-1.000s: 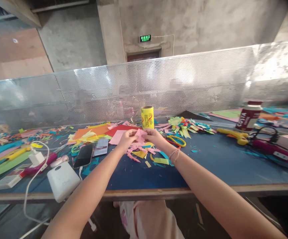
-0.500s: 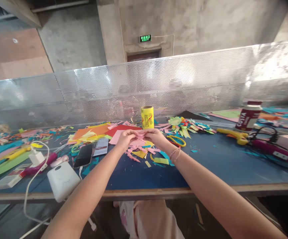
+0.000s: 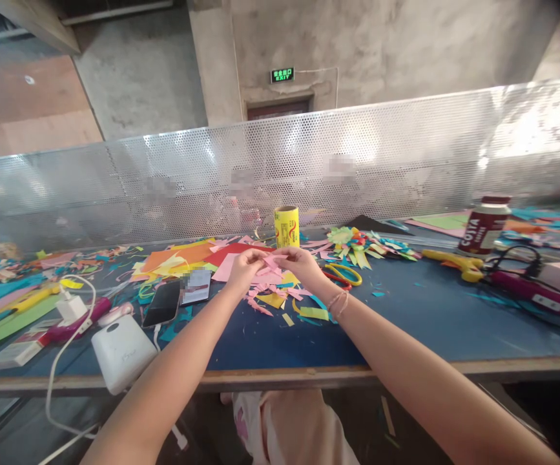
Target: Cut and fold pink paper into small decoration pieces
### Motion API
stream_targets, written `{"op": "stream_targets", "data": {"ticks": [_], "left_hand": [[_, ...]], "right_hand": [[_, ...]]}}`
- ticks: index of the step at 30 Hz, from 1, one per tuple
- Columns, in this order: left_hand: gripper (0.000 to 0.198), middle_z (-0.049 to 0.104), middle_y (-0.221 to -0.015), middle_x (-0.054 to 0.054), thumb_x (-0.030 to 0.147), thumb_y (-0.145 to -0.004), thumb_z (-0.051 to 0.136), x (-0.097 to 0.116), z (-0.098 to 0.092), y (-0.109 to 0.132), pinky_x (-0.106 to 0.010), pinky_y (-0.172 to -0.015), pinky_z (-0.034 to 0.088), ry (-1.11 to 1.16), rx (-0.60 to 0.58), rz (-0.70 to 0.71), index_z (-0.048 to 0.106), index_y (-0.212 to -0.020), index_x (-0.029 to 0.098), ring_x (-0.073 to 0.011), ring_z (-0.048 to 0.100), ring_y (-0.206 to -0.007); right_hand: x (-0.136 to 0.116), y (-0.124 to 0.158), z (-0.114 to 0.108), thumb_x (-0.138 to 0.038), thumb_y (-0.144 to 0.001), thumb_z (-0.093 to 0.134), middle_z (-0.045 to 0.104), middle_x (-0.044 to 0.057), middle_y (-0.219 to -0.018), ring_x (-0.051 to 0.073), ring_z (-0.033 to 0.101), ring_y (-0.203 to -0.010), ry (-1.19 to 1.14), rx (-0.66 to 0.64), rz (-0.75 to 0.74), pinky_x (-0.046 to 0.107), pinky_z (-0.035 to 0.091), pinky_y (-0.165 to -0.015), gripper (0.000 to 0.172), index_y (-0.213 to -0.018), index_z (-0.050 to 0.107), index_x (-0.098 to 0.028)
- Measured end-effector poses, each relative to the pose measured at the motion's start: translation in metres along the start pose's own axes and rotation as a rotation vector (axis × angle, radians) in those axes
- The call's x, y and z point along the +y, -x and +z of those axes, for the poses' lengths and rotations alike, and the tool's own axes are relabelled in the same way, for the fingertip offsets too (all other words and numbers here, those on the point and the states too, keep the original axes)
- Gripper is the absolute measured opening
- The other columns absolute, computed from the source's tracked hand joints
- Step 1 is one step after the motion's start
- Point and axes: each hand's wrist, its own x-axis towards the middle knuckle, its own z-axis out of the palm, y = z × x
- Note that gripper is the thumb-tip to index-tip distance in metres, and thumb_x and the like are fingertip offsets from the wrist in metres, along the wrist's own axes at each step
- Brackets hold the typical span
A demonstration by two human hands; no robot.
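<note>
Between my two hands is a small piece of pink paper [image 3: 274, 261], held over the table's middle. My left hand [image 3: 247, 267] pinches its left side, and my right hand [image 3: 303, 265] has closed fingers on its right side. Beneath them lie pink paper scraps [image 3: 260, 301] and yellow ones. A pink sheet [image 3: 222, 269] is partly under my left hand. Just right of my right hand rest scissors [image 3: 350, 274] with yellow and red handles. Behind the hands stands a yellow cardboard tube [image 3: 287, 227].
Two phones [image 3: 162, 303] and a white power bank [image 3: 122, 352] with a cable lie left. A paper-strip pile [image 3: 357, 244], a yellow glue gun [image 3: 454, 263], a brown bottle [image 3: 484, 226] and a purple power strip [image 3: 536, 296] are right. A perforated metal screen [image 3: 187, 184] stands behind.
The pink paper shows more between my fingertips and has been turned or folded into a different shape. My right hand has shifted slightly; both hands still hold the paper.
</note>
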Motion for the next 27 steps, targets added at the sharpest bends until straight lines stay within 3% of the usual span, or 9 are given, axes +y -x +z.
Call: {"op": "stream_targets", "data": {"ticks": [4,11,19,27], "left_hand": [[0.026,0.063,-0.075,-0.002,0.016,-0.061,0.064,0.007,0.004,0.003,-0.031,-0.070,0.050,0.143,0.000,-0.080,0.056,-0.086,0.017,-0.0141,0.062,-0.070],[0.023,0.064,-0.073,-0.004,0.018,-0.064,0.064,0.011,0.006,0.005,-0.035,-0.075,0.050,0.191,-0.045,-0.178,0.057,-0.086,0.014,-0.0160,0.063,-0.071],[0.029,0.063,-0.075,-0.003,0.031,-0.064,0.069,0.006,0.006,0.004,-0.033,-0.074,0.050,0.136,-0.019,-0.139,0.057,-0.083,0.014,-0.0137,0.062,-0.070],[0.029,0.064,-0.075,-0.004,0.031,-0.063,0.070,-0.002,0.002,0.001,-0.032,-0.072,0.050,0.095,-0.017,-0.111,0.058,-0.082,0.013,-0.0134,0.062,-0.068]], "right_hand": [[0.003,-0.001,-0.001,-0.030,-0.064,0.065,0.063,0.004,-0.079,0.012,0.055,-0.066,0.060,0.044,-0.058,0.029,0.047,-0.065,0.026,-0.086,0.063,-0.016],[0.006,-0.002,-0.001,-0.027,-0.067,0.061,0.063,0.003,-0.078,0.013,0.055,-0.067,0.138,0.050,-0.114,0.029,0.045,-0.065,0.022,-0.086,0.063,-0.016],[0.003,-0.001,0.002,-0.027,-0.066,0.061,0.063,0.003,-0.078,0.014,0.056,-0.069,0.137,0.046,-0.110,0.028,0.046,-0.064,0.021,-0.084,0.062,-0.017],[0.005,-0.001,0.004,-0.030,-0.065,0.062,0.063,0.004,-0.077,0.015,0.056,-0.070,0.161,0.049,-0.105,0.029,0.046,-0.064,0.023,-0.083,0.061,-0.017]]}}
